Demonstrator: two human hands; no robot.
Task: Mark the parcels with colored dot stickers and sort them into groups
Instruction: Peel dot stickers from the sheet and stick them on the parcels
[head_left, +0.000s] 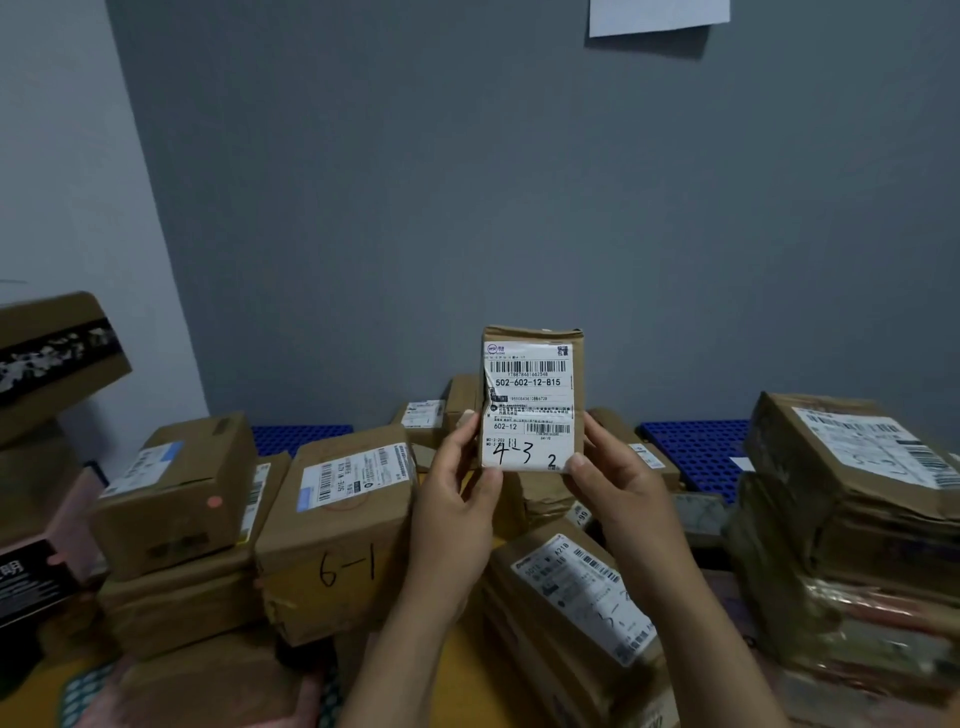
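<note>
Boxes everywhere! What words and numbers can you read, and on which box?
"502-602-12-B15": printed on the small parcel held by the left hand and right hand.
"602-12": printed lower on the same parcel.
"4 3" and "2": handwritten near its bottom edge.
"6-1": handwritten on the big box left of the hands.
"A210": printed on the tilted parcel below the hands.
Everything else: too small or blurred to read.

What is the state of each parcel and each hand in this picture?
Small parcel: held upright in the air, label facing the camera, label torn at its left side.
Left hand: grips the small parcel's lower left edge.
Right hand: pinches its lower right corner.
Parcel marked 6-1: closed, lying flat, untouched.
Box with reddish dot sticker: closed, stacked on another parcel.
</note>
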